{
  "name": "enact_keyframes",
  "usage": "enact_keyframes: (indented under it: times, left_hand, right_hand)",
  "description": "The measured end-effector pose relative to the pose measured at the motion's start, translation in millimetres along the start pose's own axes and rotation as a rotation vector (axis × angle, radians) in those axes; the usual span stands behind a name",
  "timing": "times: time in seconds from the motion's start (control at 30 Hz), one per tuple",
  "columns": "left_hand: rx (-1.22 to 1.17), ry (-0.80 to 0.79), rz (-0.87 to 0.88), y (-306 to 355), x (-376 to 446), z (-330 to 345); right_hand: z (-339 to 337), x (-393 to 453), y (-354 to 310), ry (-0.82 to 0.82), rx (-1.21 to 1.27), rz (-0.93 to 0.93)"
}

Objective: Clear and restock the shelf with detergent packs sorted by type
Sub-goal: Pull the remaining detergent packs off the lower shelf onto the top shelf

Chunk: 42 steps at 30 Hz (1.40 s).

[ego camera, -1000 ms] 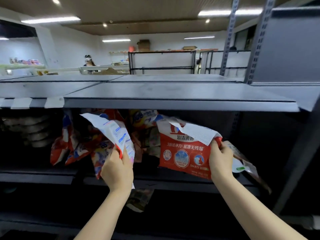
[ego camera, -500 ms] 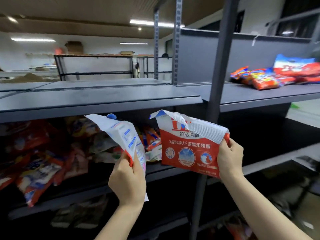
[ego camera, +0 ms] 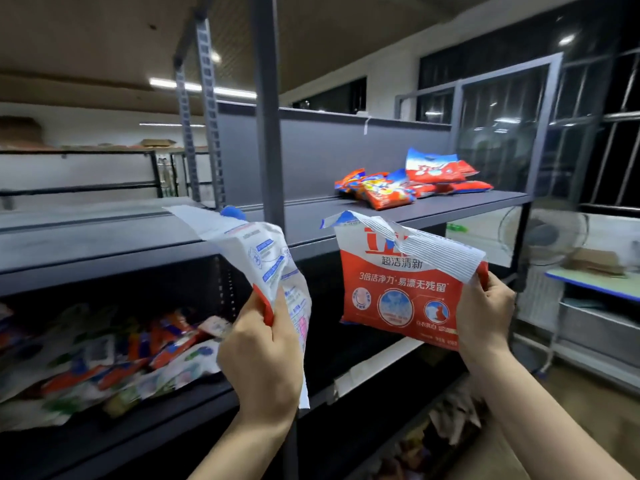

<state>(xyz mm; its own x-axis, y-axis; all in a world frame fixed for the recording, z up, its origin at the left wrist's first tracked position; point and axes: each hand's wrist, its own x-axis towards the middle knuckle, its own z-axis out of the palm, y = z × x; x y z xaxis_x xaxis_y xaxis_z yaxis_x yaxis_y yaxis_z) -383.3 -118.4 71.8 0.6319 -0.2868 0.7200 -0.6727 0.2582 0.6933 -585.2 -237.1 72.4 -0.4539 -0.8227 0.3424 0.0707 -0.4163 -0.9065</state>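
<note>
While both hands are raised in front of the dark metal shelving, each is gripping one detergent pack. The left hand (ego camera: 265,355) is curling its fingers round the lower half of a white pack (ego camera: 266,268), thumb pressing on the near face; this pack is showing its white back panel with blue print boxes and a red edge by the thumb, and its long axis is running upright, leaning so the crimped top is pointing up and to the left. The right hand (ego camera: 485,313) is pinching the right edge of a red pack (ego camera: 398,292), fingers curled behind it and thumb in front; the front is facing the camera, red with white Chinese lettering and three round emblems, and the white ribbed top seal is folding over toward the right. This pack is hanging roughly upright, top upward, tilting slightly clockwise. Both packs are being held in the air, just in front of the upper shelf board (ego camera: 311,220). Farther right on that board, a small pile of red and blue packs (ego camera: 412,181) is lying flat. On the lower shelf to the left, a jumbled heap of mixed packs (ego camera: 114,358) is lying, blurred.
</note>
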Motion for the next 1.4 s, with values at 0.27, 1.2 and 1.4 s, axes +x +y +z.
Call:
enact_keyframes:
  times: [0.27,1.2,1.4]
  left_hand:
    - [-0.045,0.052,-0.023,65.2,-14.9,147.8]
    - [-0.153,0.131,0.055,151.6,37.6,549.8]
    - [-0.119,0.139,0.084,152.2,52.2,615.7]
  right_hand:
    - [-62.3,147.8,14.5,0.007,0.005,-0.046]
    - [-112.6,549.9,66.8,0.247,0.065,-0.231]
    - [-88.0,631.1,96.3,0.287,0.04,-0.208]
